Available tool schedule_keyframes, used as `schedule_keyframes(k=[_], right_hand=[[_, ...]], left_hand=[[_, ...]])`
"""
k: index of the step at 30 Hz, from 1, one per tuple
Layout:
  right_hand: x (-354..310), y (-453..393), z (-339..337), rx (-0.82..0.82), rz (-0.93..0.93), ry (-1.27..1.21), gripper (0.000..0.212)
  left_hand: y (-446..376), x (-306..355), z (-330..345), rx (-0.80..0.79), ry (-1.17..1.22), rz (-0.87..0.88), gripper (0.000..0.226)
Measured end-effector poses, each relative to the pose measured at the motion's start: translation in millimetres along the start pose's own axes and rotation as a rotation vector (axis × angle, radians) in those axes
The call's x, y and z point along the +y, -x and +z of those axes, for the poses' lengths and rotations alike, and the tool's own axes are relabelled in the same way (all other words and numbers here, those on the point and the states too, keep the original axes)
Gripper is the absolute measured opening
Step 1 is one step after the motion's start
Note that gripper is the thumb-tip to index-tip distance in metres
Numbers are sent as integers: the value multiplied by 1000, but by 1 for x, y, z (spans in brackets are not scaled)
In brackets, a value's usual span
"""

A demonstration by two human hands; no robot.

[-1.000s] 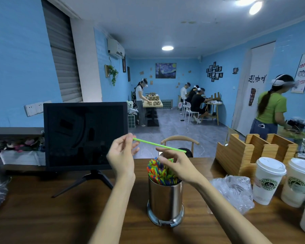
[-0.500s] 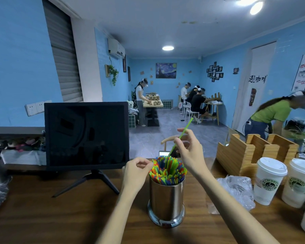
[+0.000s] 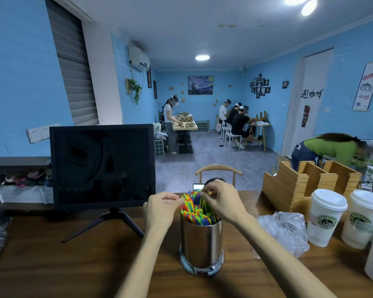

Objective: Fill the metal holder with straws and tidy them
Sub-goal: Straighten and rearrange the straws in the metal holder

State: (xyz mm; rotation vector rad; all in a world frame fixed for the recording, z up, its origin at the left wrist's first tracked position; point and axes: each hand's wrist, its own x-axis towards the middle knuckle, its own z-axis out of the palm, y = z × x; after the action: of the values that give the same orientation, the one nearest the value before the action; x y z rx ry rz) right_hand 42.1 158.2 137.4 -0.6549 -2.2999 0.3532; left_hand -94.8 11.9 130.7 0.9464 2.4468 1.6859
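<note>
A shiny metal holder stands upright on the wooden table, packed with colourful straws that stick out of its top. My right hand is over the bundle from the right, its fingertips pinching straw tops at the far side. My left hand sits against the bundle's left edge with fingers curled, the fingertips touching the outer straws. The single green straw can no longer be told apart from the rest.
A black monitor on a tripod foot stands to the left. To the right lie a crumpled plastic bag, lidded paper cups and a wooden organiser. A chair back rises behind the table. A person in green bends over far right.
The green straw, first held level between both hands, was tipped upright by my right hand and lowered into the holder. Both hands have come down onto the bundle.
</note>
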Motion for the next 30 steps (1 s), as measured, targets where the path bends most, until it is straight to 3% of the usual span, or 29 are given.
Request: schedule_keyframes(k=[3, 6, 12, 19, 24, 30], right_hand=[[-1, 4, 2, -54, 16, 28, 27], [-2, 4, 0, -94, -11, 35, 24], [-1, 8, -2, -102, -64, -176, 36], [-23, 17, -23, -202, 19, -880, 37], [-27, 18, -41, -270, 77, -1098, 37], [-27, 16, -46, -181, 85, -1185, 29]], left_hand=[[-2, 11, -2, 89, 131, 77, 5], [-6, 24, -5, 150, 293, 200, 22], [-7, 63, -26, 342, 698, 327, 23], [-20, 71, -27, 360, 967, 87, 14], [-19, 51, -8, 381, 968, -94, 23], [-16, 44, 7, 320, 972, -252, 20]])
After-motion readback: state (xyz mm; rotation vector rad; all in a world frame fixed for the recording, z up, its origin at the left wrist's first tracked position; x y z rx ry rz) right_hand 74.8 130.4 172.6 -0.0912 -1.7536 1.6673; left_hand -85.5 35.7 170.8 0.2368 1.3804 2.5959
